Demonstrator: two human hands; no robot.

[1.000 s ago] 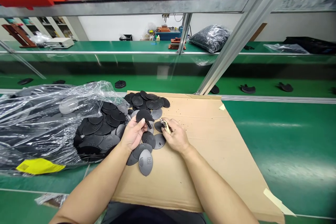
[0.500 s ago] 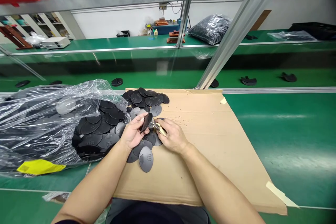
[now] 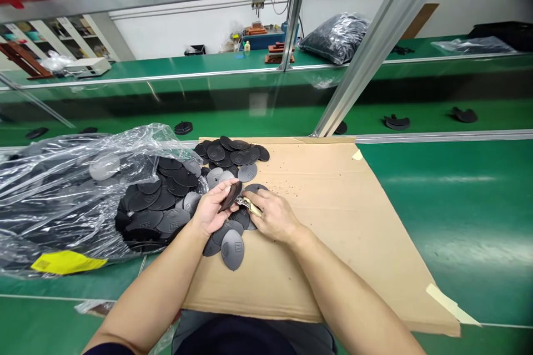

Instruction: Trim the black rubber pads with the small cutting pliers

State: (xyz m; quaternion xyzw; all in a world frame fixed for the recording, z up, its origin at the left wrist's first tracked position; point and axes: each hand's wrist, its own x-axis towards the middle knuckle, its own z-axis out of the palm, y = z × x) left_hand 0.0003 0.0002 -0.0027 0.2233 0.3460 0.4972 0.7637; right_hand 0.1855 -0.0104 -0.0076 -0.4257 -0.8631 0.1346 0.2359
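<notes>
One disc is pinched by the left hand, pliers by the right hand; bagged discs are judged unprocessed.

A cardboard sheet lay on the desk before the person. Loose discs lay on its left part, some heaped at the far edge. To its left lay a bag of discs. Above the sheet, the left hand held one disc; just right, the right hand held pliers. Behind, spaced pieces lay in a row.
</notes>
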